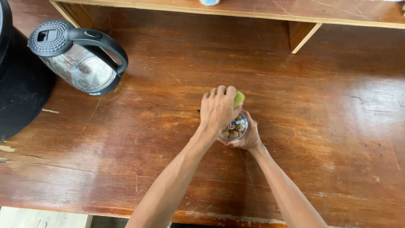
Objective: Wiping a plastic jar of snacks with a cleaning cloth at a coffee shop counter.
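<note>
A small clear jar [234, 129] with brown round pieces inside stands on the wooden table [329, 126], near its middle. My right hand [249, 136] wraps around the jar from the right and below. My left hand [217, 109] is over the jar's top, gripping a yellow-green lid [239, 99] that peeks out past the fingers. I cannot tell whether the lid is still seated on the jar.
A glass electric kettle [82, 59] with a black lid and handle stands at the back left. A large black object [19, 84] fills the far left edge. A raised wooden shelf [295, 12] runs along the back. The table's front edge [219, 217] is chipped.
</note>
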